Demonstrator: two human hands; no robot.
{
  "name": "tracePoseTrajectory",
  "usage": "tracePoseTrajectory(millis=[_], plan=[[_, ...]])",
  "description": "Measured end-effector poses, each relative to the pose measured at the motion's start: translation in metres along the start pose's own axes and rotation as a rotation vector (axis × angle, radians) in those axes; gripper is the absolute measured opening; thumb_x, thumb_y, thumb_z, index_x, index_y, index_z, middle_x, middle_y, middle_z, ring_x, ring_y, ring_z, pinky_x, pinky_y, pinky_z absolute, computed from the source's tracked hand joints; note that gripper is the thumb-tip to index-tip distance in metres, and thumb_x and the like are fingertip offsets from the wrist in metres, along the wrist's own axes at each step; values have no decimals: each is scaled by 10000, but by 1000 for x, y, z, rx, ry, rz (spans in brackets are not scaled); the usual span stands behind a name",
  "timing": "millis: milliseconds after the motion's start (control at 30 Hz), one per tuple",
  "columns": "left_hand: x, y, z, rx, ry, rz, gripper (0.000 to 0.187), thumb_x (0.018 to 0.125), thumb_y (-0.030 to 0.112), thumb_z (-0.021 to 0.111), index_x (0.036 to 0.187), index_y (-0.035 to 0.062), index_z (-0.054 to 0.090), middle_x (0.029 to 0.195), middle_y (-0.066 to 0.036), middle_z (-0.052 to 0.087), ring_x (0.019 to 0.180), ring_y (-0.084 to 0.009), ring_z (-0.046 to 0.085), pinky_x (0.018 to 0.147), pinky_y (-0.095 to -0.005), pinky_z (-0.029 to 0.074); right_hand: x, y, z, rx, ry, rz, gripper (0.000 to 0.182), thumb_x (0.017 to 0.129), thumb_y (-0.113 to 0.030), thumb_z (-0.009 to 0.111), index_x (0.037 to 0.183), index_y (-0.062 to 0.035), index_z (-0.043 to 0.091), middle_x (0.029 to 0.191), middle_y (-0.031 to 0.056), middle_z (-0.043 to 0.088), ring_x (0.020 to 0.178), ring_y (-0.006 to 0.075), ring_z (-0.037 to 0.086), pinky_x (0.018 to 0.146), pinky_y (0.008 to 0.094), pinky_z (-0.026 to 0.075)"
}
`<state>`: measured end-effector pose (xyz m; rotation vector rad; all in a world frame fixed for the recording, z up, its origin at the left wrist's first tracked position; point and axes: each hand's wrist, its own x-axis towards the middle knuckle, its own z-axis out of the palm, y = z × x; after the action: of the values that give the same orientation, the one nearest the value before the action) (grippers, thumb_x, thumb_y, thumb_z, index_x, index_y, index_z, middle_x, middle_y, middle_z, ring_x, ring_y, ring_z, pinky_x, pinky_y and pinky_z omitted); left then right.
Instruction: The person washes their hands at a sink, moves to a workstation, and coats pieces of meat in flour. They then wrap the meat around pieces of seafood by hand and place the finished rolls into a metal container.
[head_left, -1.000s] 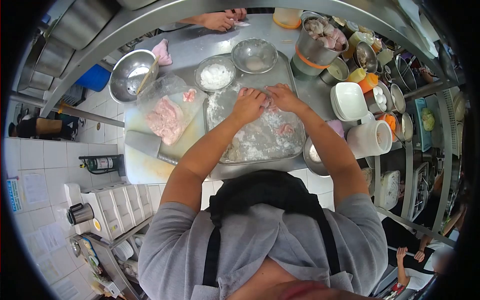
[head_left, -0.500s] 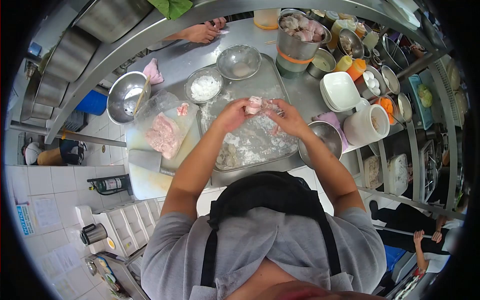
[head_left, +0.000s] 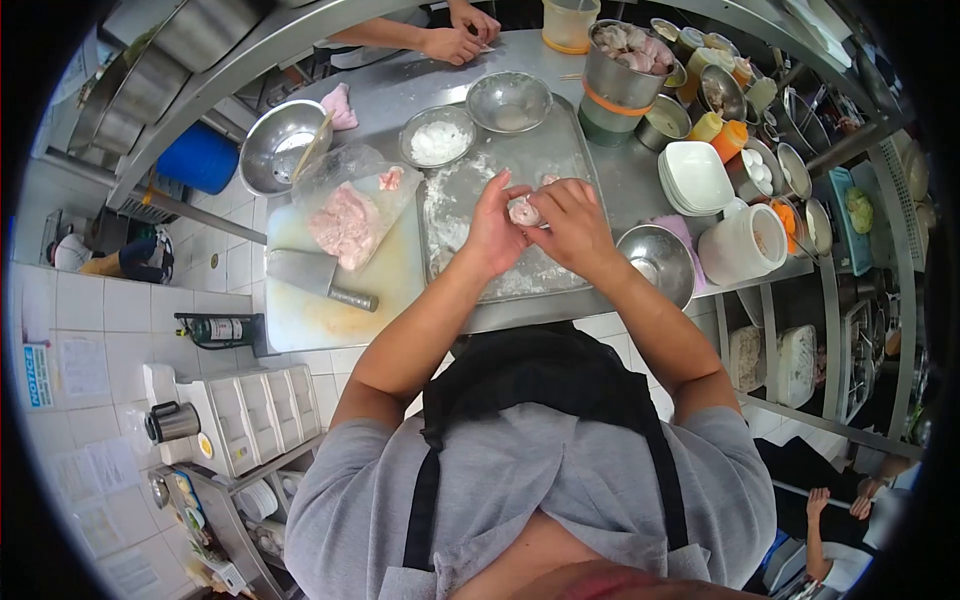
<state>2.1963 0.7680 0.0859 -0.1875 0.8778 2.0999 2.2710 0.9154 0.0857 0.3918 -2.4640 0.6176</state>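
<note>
A small pale pink ball of raw meat (head_left: 524, 211) is held between my two hands above the floured metal tray (head_left: 450, 205). My left hand (head_left: 496, 228) cups it from the left. From the right, my right hand (head_left: 572, 222) curls its fingers over the ball. Beyond my hands stand a bowl of white powder (head_left: 438, 138) and a steel bowl (head_left: 509, 102). To the left, a large piece of raw meat (head_left: 345, 222) and a smaller scrap (head_left: 391, 178) lie on a plastic bag.
A cleaver (head_left: 300, 268) lies on the cutting board (head_left: 385, 315) at left. Steel bowls (head_left: 655, 262) (head_left: 270, 148) flank the tray. White dishes (head_left: 690, 178), a white tub (head_left: 742, 245) and a meat-filled pot (head_left: 625, 75) stand right. Another person's hands (head_left: 455, 44) are across the table.
My hands have closed in around the meat, which now looks rounder and more compact. The view has shifted, and the cleaver's handle now shows. Both hands of the person opposite are now farther apart.
</note>
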Motion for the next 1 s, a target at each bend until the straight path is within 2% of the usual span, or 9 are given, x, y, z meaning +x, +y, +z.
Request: tracePoseTrajectory(millis=[33, 167, 233, 333, 367, 433, 733, 833, 1000], plan=[[-1, -3, 2, 17, 53, -1, 567, 984, 530, 533, 1207, 9, 555, 1150, -166, 660, 1103, -292, 657, 1003, -462, 508, -1, -2, 0, -84, -40, -62, 541, 709, -187, 848, 1204, -83, 654, 1193, 121, 618, 1140, 362, 578, 993, 480, 416], [3, -11, -5, 85, 90, 48, 579, 985, 560, 498, 1089, 1, 609, 1010, -137, 685, 968, -270, 685, 914, -439, 549, 0, -13, 0, -146, -108, -96, 611, 699, -210, 858, 1256, -97, 632, 1181, 106, 610, 1188, 361, 546, 1002, 489, 407], [9, -14, -18, -184, 44, -105, 522, 968, 552, 579, 1090, 44, 577, 927, -105, 691, 864, -258, 716, 831, -434, 597, 2, -17, -8, 8, -146, 10, 658, 712, -234, 863, 1306, -105, 610, 1208, 104, 605, 1210, 355, 529, 1020, 481, 392], [13, -11, -37, -170, 135, -99, 586, 930, 582, 574, 1016, 5, 626, 885, -135, 674, 789, -280, 670, 752, -411, 569, 1, -19, -15, 198, -114, 152, 515, 754, -219, 837, 1222, -105, 653, 1197, 103, 594, 1191, 333, 523, 1052, 477, 386], [15, -12, -41, -172, 136, -100, 586, 930, 582, 574, 1016, 5, 626, 885, -135, 674, 789, -280, 670, 752, -411, 569, -1, -18, -15, 198, -116, 152, 515, 754, -219, 837, 1222, -105, 653, 1197, 103, 594, 1191, 333, 523, 1052, 477, 386], [14, -11, -40, -215, 126, -92, 581, 911, 585, 582, 995, 12, 620, 878, -138, 672, 711, -263, 645, 642, -370, 547, -8, -17, -13, 122, -118, 98, 486, 767, -224, 840, 1205, -104, 667, 1221, 99, 591, 1195, 334, 521, 1036, 470, 389], [20, -10, -31, -238, 149, -128, 495, 912, 549, 589, 874, 56, 605, 818, -110, 671, 684, -215, 639, 609, -343, 530, -4, -23, -1, 69, -55, 85, 381, 763, -205, 838, 1113, -105, 725, 1207, 106, 608, 1185, 325, 551, 984, 459, 411], [23, -10, -37, -226, 65, -141, 459, 926, 521, 584, 889, 65, 602, 810, -98, 673, 688, -199, 640, 617, -338, 531, -3, -22, 1, 62, -59, 115, 366, 768, -194, 827, 1110, -108, 731, 1194, 106, 615, 1175, 321, 558, 982, 454, 413], [22, -13, -31, -138, 114, -141, 402, 970, 462, 550, 940, 64, 600, 844, -90, 675, 723, -200, 641, 659, -344, 540, -5, -21, 5, 58, -79, 121, 371, 774, -187, 820, 1125, -112, 728, 1187, 105, 617, 1159, 311, 565, 965, 445, 408]])
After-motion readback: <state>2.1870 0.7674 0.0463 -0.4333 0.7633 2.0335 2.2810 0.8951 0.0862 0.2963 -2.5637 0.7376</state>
